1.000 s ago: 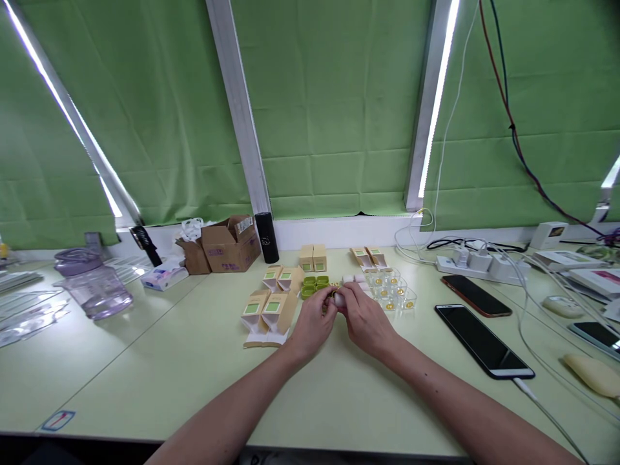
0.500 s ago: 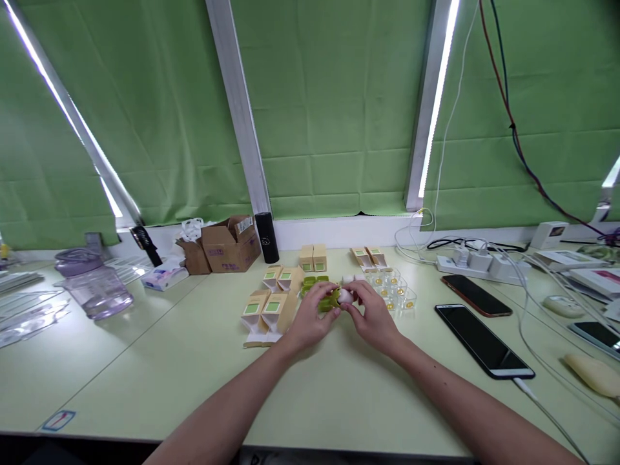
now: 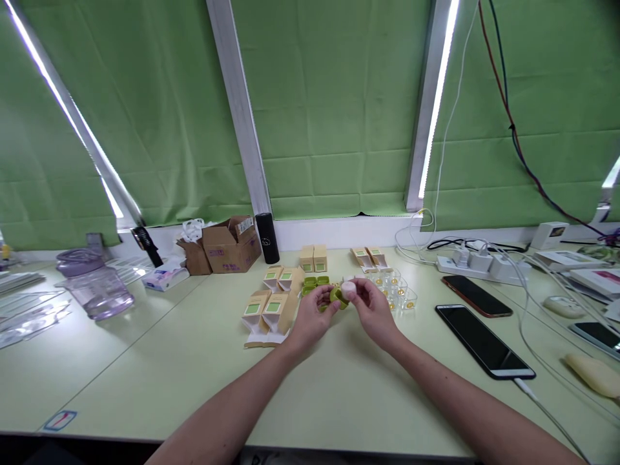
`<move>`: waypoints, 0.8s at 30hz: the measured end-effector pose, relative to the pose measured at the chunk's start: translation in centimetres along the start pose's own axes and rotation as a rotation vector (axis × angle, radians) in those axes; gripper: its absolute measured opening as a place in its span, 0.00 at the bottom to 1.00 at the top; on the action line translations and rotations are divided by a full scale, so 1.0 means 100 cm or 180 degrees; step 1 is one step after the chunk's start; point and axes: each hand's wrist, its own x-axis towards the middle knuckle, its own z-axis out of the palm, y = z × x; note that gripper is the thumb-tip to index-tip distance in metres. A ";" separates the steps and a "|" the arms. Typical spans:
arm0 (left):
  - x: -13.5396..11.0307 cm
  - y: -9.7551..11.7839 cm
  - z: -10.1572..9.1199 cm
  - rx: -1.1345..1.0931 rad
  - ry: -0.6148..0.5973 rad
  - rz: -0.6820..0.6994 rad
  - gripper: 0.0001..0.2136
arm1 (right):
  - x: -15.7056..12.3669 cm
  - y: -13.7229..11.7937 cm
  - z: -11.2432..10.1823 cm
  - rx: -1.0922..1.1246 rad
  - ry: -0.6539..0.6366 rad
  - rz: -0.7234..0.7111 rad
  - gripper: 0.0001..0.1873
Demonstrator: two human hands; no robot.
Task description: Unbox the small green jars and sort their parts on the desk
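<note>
My left hand (image 3: pixel 312 314) is closed on a small green container (image 3: pixel 339 297), whose hollow faces my other hand. Between the thumb and fingers of my right hand (image 3: pixel 375 310) is a white round piece (image 3: pixel 348 289), held just apart from the container. Behind my left hand stand several more green containers (image 3: pixel 316 282). To its left are opened cardboard boxes (image 3: pixel 274 311) with green labels. Clear plastic cups (image 3: pixel 400 289) with yellow marks sit beyond my right hand, partly hidden by it.
Two closed small boxes (image 3: pixel 313 257) and two open ones (image 3: pixel 369 258) stand farther back. At right lie a white-framed phone (image 3: pixel 484 342) on a cable, a second phone (image 3: pixel 476 295) and a power strip (image 3: pixel 484 267). A purple bottle (image 3: pixel 97 287) and brown carton (image 3: pixel 231 245) are at left.
The white round piece has come away from the green container, moving slightly right and up in my right hand. My left hand keeps the container in nearly the same place.
</note>
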 end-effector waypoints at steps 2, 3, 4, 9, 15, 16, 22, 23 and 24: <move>0.003 -0.005 -0.005 -0.0153 0.0088 -0.0103 0.21 | 0.006 -0.001 -0.005 0.0474 0.0297 0.0187 0.24; 0.005 -0.007 -0.007 -0.0230 0.0135 -0.0145 0.22 | 0.009 -0.002 -0.008 0.0735 0.0380 0.0311 0.25; 0.006 -0.009 -0.009 -0.0306 0.0190 -0.0158 0.22 | 0.011 -0.002 -0.011 0.0993 0.0407 0.0426 0.26; 0.008 -0.009 -0.011 -0.0536 0.0333 -0.0053 0.23 | 0.014 -0.003 -0.016 0.1950 0.0283 0.0904 0.24; 0.002 -0.002 -0.007 -0.0572 0.0324 -0.0022 0.22 | 0.011 -0.005 -0.014 0.2205 0.0117 0.1198 0.21; 0.002 -0.002 -0.007 -0.0577 0.0339 -0.0019 0.22 | 0.011 -0.006 -0.014 0.2205 0.0113 0.1224 0.21; 0.002 -0.002 -0.008 -0.0572 0.0391 0.0027 0.22 | 0.010 -0.011 -0.016 0.2142 0.0013 0.1167 0.22; 0.002 -0.002 -0.008 -0.0554 0.0399 0.0031 0.22 | 0.010 -0.012 -0.016 0.2122 0.0015 0.1155 0.23; 0.002 -0.003 -0.008 -0.0533 0.0406 0.0034 0.22 | 0.009 -0.012 -0.016 0.2098 0.0027 0.1146 0.24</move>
